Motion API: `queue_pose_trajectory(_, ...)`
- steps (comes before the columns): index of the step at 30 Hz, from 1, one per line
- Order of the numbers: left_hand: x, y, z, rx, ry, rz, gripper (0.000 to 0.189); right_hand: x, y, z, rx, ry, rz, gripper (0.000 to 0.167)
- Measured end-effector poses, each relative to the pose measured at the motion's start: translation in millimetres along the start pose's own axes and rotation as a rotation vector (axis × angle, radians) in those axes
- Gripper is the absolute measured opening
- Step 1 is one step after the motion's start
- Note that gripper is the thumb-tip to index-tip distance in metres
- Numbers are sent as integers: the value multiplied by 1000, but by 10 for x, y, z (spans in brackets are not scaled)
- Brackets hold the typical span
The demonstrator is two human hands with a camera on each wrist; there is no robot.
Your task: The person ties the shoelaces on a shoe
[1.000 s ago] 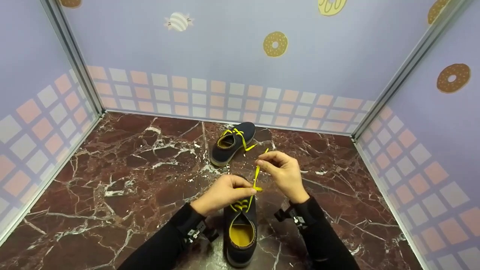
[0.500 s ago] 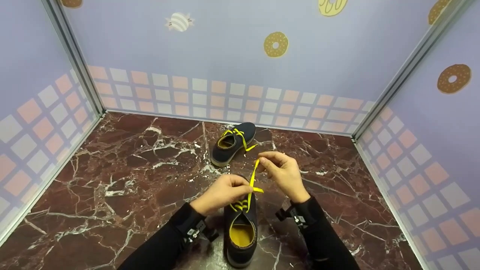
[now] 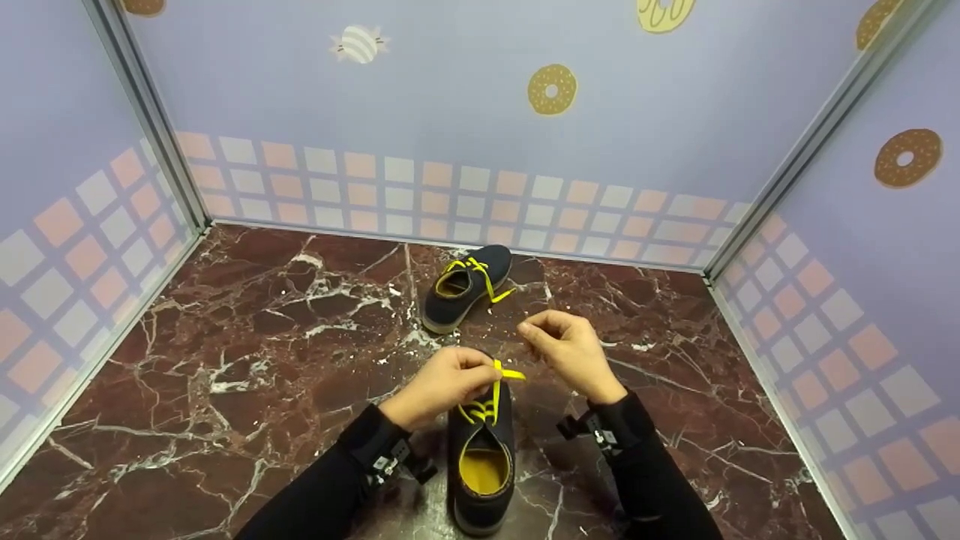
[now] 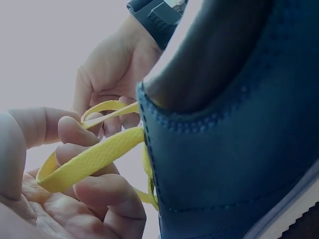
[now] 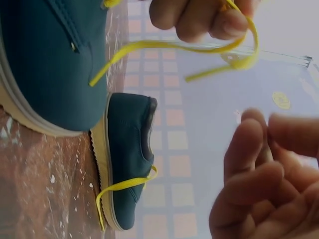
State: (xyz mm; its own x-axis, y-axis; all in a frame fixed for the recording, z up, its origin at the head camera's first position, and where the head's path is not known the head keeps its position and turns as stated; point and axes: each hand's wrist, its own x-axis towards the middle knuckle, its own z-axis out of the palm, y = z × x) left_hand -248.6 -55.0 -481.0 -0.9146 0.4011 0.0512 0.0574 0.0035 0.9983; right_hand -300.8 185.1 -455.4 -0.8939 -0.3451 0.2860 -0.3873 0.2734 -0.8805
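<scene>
A dark navy shoe (image 3: 480, 514) with yellow laces stands on the floor between my arms, its opening toward me. My left hand (image 3: 442, 382) pinches its yellow shoelace (image 3: 512, 374) above the tongue. In the left wrist view, the lace (image 4: 84, 162) loops across my left fingers. Two loose lace ends (image 5: 134, 46) dangle from the left hand (image 5: 199, 17) in the right wrist view. My right hand (image 3: 574, 352) hovers to the right of the toe, thumb and forefinger tips near each other, nothing held between them.
A second navy shoe (image 3: 450, 309) with yellow laces rests farther back, one lace end trailing rightward. The reddish-brown marble floor (image 3: 300, 375) is bounded by lilac wall panels (image 3: 450, 90) with metal corner strips (image 3: 795, 127).
The right hand has let go of the lace end it held and moved slightly right. The lace has dropped down by the left hand, which keeps its pinch and has hardly moved.
</scene>
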Motion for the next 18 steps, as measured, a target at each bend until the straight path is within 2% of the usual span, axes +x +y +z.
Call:
queue_pose_trajectory(6, 12, -13, -7, -2, 16, 4, 30, -18, 3, -104, -120, -199, 5, 21)
queue_pose_trajectory(11, 9, -15, -16, -20, 39, 0, 32, -29, 12, -153, -161, -354, -3, 21)
queue_pose_trajectory(14, 5, -12, -18, -35, 49, -2, 32, -33, 8, -168, -162, -419, -10, 17)
queue_pose_trajectory(18, 1, -5, -22, -43, 56, 1, 30, -32, 2, -178, -154, -457, -39, 13)
